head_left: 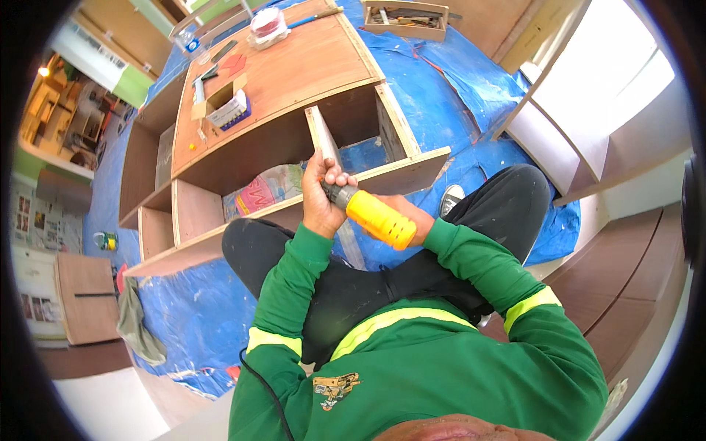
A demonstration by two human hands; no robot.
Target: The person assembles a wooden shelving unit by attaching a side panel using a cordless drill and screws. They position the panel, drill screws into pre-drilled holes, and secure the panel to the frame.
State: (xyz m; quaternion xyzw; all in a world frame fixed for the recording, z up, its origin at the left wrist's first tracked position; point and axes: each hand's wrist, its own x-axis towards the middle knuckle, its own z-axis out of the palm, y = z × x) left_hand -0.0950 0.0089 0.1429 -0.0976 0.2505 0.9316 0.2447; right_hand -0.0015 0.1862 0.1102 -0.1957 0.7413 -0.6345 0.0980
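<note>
Over most of the floor, from left to right of the frame, a creased blue sheet (191, 301). On it, from centre to upper left, a low wooden cabinet (323, 62), with a flat brown top and open compartments facing the bottom of the frame. At upper right, well apart from the cabinet, a pale shelf unit (551, 140). Around the centre, folded legs (507, 213) in black trousers, close to the cabinet's near edge. Within the middle opening, a printed sack (268, 189), lying flat and wrinkled. At the top, just beyond the cabinet, a shallow wooden box (423, 34) of tools.

At dead centre, before the cabinet's near edge, a yellow drill (379, 220), raised off the sheet, black nose to the upper left, vented rear to the lower right. Left grip (322, 200) curled closed about the nose; right grip (413, 218) behind the yellow body, fingers mostly hidden, impossible to tell whether closed. Probably fairly heavy for its bulk, stiff all through, sturdy rather than fragile, perhaps slippery on smooth plastic. Best taken low, by a handle presumably under the body, nose only lightly steadied, and fingers clear of it during any spin.

On the cabinet's top, at upper left, an open carton (229, 112), white and blue; nearby, a red sheet (235, 65); near the edge, a tiny yellow piece (193, 147).
</note>
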